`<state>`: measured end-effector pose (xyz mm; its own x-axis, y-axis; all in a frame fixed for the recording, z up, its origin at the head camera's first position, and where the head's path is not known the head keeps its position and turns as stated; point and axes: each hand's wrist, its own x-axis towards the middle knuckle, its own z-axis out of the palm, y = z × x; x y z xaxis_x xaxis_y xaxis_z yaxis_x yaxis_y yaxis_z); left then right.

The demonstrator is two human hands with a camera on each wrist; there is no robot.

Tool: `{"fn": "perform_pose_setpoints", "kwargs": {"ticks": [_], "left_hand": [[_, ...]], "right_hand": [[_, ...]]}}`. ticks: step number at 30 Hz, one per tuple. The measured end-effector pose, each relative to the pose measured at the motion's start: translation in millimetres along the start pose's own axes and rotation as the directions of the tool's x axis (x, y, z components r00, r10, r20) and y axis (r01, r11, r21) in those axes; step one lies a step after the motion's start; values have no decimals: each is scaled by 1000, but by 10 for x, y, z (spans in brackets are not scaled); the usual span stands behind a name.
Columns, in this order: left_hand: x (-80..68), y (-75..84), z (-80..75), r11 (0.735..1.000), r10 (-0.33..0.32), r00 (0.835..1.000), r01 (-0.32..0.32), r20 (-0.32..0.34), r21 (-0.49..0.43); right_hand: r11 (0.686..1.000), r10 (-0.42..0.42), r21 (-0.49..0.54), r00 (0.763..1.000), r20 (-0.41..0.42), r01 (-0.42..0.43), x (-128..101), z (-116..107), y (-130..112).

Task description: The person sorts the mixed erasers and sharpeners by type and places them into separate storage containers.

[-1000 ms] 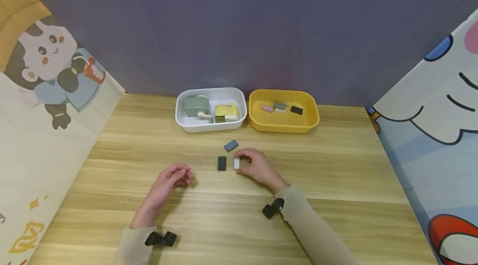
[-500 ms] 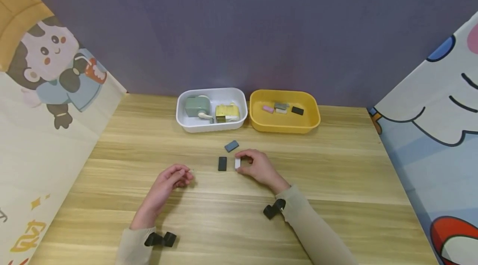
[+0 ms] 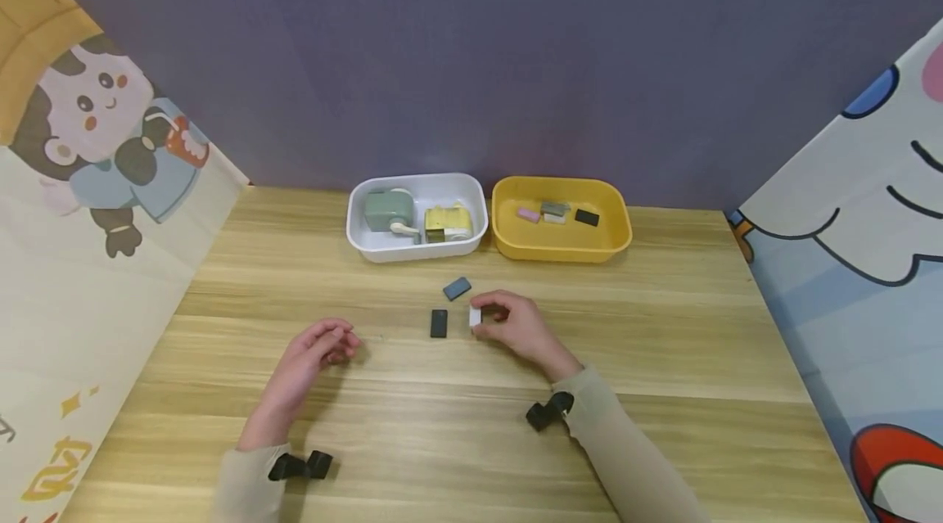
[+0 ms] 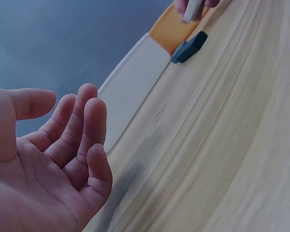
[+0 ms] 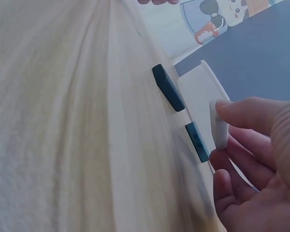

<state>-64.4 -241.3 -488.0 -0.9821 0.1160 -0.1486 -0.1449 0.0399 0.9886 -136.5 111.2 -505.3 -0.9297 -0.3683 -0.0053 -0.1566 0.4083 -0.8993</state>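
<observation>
White eraser: small white rectangular block, pinched between thumb and fingertips of our right hand, lifted just clear of the wooden table, right beside the black rectangular block.
Grip: we judge a light pinch on the narrow edges is enough; we would keep it level and lift straight up so it does not knock the black one.
Left hand: our left hand rests on the table, fingers loosely curled, holding nothing.
Neighbours: a grey-blue block lies tilted just beyond; behind it the white plastic tray and yellow plastic tray.
Right wrist view: shows the fingertip on the white block's top edge and the gap below it, which the head view hides.
Left wrist view: shows the empty palm.
</observation>
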Motion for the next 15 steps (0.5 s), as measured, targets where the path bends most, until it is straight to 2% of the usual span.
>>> {"fn": "perform_pose_setpoints", "kwargs": {"ticks": [8, 15], "left_hand": [[-13, 1, -111, 1000, 22, 1000, -22, -15, -19], [4, -5, -175, 1000, -2, 1000, 2, -19, -6]], "right_hand": [[999, -10, 52, 1000, -21, 11, -61, -79, -71], [994, -24, 106, 997, -73, 32, -116, -213, -121]]}}
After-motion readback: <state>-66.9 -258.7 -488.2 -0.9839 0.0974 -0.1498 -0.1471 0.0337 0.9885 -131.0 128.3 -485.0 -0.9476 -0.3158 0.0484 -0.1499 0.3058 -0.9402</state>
